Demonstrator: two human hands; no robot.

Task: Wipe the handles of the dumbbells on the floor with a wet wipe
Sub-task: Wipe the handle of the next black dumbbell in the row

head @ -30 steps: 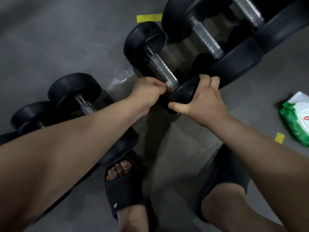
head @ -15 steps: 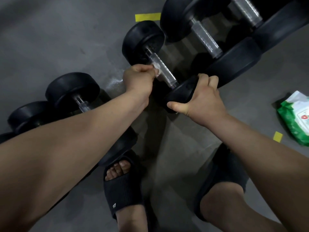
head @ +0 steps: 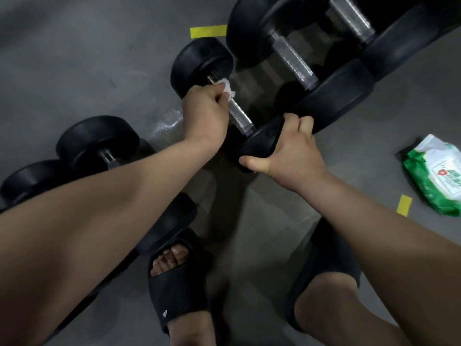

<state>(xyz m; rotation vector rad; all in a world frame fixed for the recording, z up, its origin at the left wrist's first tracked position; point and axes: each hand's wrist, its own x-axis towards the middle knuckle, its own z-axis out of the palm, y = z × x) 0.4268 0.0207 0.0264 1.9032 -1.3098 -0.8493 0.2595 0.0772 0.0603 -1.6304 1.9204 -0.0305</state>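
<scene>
A black dumbbell (head: 202,63) with a silver handle (head: 240,118) lies on the grey floor ahead of me. My left hand (head: 205,113) grips a white wet wipe (head: 225,87) wrapped round the far end of that handle, close to the far weight. My right hand (head: 290,151) holds the dumbbell's near weight (head: 259,143), fingers curled over its top and thumb under its edge.
Larger dumbbells (head: 294,58) lie to the right and behind, smaller ones (head: 97,143) to the left under my left arm. A green and white wipe pack (head: 436,176) lies on the floor at the right. Yellow tape marks (head: 208,31) dot the floor. My feet in black slides (head: 174,283) stand below.
My left hand has slid the wipe along the handle from the near weight up to the far weight. My right hand has stayed on the near weight.
</scene>
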